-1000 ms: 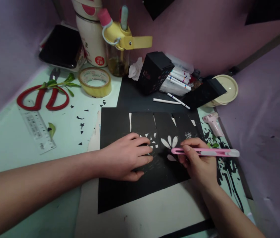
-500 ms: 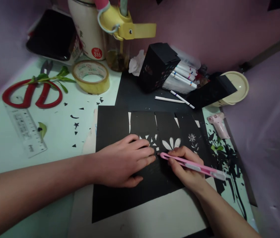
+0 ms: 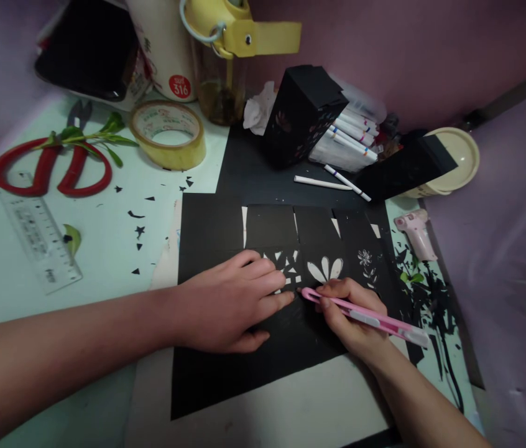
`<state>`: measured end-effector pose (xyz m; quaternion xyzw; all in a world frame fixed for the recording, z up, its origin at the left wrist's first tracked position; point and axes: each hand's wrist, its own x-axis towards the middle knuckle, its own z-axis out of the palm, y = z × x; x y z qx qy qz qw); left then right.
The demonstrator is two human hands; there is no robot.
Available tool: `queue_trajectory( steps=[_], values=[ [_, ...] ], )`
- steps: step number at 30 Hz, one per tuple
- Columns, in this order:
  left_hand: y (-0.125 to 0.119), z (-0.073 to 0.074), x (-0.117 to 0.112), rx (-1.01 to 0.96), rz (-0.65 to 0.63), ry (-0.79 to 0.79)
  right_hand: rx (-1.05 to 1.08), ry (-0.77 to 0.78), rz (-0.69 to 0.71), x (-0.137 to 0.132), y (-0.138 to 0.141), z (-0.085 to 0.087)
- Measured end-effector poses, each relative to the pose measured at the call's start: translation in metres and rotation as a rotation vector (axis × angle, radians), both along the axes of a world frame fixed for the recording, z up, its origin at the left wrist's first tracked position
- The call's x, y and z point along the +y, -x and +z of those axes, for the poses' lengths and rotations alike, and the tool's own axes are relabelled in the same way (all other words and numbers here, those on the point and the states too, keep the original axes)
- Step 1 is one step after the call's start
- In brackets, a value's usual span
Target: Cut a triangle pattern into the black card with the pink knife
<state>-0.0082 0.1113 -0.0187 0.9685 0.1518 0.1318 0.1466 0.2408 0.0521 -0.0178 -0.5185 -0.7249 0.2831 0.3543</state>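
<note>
A black paper sheet (image 3: 211, 230) with folds and cut-out shapes lies flat on a white board (image 3: 291, 404). My left hand (image 3: 230, 305) rests flat on the sheet, fingers stretched out and pressing it down beside small cut-outs. My right hand (image 3: 351, 317) is closed round a pink craft knife (image 3: 365, 314), whose tip touches the paper just right of my left fingertips, below a white flower-shaped cut-out (image 3: 323, 269).
Red scissors (image 3: 48, 168), a clear ruler (image 3: 36, 233), a tape roll (image 3: 168, 134), a bottle with a yellow lid (image 3: 226, 50), a black paper box (image 3: 303, 112), markers (image 3: 349, 140), a cream lid (image 3: 459, 158) and a pink glue gun (image 3: 416, 230) lie around. Black scraps litter the right side.
My right hand turned the pink knife from level to slanting down-left and brought its tip to the paper near my left fingertips. The view shifted slightly downward.
</note>
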Motion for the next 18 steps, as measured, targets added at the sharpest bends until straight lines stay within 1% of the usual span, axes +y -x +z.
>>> queue_trajectory(
  steps=[3, 6, 8, 14, 18],
  values=[
    [0.0003, 0.0002, -0.0005, 0.009, 0.005, -0.002, -0.016, -0.068, 0.054, -0.0002, 0.0013, 0.0011],
    [0.0005, 0.0004, -0.0012, 0.014, 0.007, -0.002, -0.083, -0.157, 0.2, -0.0008, -0.0013, -0.0014],
    [0.0003, 0.001, -0.0013, 0.01, 0.01, -0.003, -0.134, -0.198, 0.268, -0.0009, -0.0041, -0.0043],
    [-0.0007, 0.0038, -0.0002, 0.026, 0.015, 0.023, -0.135, -0.299, 0.314, 0.0027, -0.0058, -0.0066],
    [-0.0001, 0.0041, -0.0006, 0.035, 0.016, 0.024, -0.144, -0.317, 0.333, 0.0037, -0.0062, -0.0061]
  ],
)
